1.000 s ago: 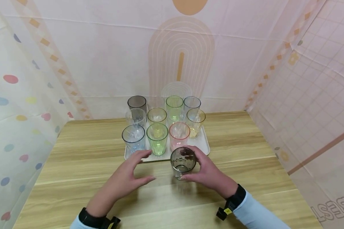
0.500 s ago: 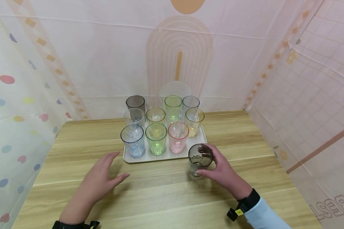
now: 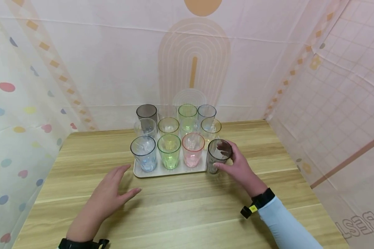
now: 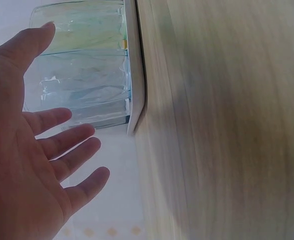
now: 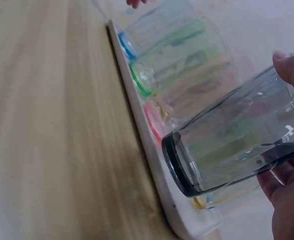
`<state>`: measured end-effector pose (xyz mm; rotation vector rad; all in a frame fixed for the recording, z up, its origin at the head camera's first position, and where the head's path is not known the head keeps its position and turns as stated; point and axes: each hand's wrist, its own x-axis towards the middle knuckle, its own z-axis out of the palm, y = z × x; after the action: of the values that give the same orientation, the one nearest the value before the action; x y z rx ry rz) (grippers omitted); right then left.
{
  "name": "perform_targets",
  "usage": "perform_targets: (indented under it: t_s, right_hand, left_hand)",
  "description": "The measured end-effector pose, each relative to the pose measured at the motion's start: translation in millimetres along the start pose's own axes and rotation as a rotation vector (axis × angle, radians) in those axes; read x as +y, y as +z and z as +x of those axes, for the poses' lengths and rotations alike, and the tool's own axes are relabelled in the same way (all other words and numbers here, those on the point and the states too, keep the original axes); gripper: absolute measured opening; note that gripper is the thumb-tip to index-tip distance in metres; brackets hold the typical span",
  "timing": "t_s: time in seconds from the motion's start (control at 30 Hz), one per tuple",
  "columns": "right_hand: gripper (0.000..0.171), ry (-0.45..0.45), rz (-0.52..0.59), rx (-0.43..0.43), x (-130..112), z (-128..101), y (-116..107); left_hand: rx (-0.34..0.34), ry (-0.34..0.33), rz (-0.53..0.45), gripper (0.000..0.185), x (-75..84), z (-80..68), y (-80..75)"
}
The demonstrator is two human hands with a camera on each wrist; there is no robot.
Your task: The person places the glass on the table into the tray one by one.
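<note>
At the tray's [image 3: 174,170] front right corner, right hand [image 3: 237,167] is gripping the grey tumbler [image 3: 217,159], fingers curled round it. Left hand [image 3: 107,195] is hovering over the bench [image 3: 187,214], fingers spread.

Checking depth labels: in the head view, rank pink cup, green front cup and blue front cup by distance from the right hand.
From the right hand, which holds the grey cup at the tray's right front corner:
1. Pink cup, front row, right beside the grey cup.
2. Green front cup, front row, middle.
3. Blue front cup, front row, far left end.
</note>
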<state>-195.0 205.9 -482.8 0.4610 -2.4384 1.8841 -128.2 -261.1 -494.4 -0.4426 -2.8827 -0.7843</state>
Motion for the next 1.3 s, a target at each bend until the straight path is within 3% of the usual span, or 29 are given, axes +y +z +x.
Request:
perform_targets:
  t_s: [0.33,1.3]
  right_hand:
    - [0.085,0.026,-0.007,0.028,6,22,-4]
    - [0.083,0.013,-0.066,0.001,21,28,0]
  left_hand:
    - [-0.014,-0.020,-0.002,0.094,0.5,0.1,0.6]
    - [-0.016,-0.020,-0.009,0.094,1.4,2.0,0.0]
